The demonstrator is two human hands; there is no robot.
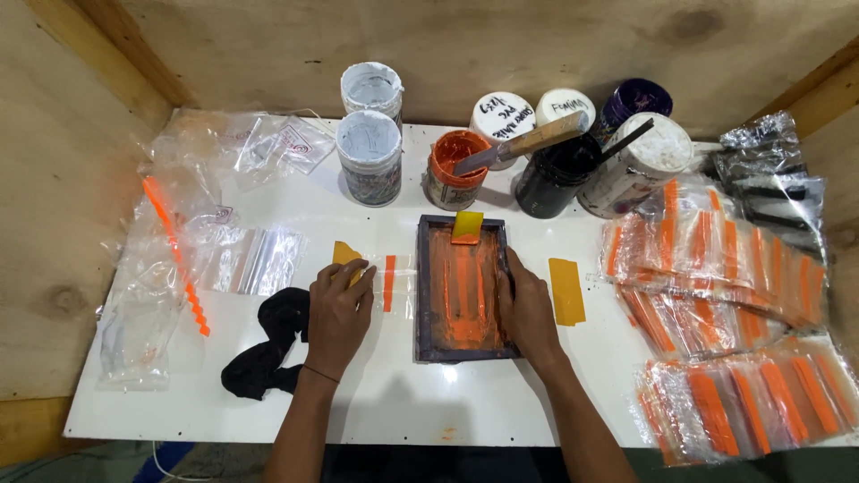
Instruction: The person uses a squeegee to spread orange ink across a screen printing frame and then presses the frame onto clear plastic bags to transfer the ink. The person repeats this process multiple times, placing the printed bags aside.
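My left hand (338, 313) presses down on a clear plastic bag with an orange printed stripe (389, 283), its fingers closed on a small yellow squeegee card (344, 254). My right hand (528, 309) rests on the right edge of a dark-framed printing screen (429, 309) smeared with orange ink, lying flat on the white table (403, 402). A yellow squeegee (466, 227) stands at the screen's far end. The printed bag lies just left of the screen frame.
A black rag (268, 344) lies left of my left hand. Clear bags (255, 261) pile at the left, orange-striped printed bags (725, 295) at the right. Several ink pots (369, 156) stand at the back, one orange pot (452, 170) with a palette knife. A yellow strip (566, 291) lies right of the screen.
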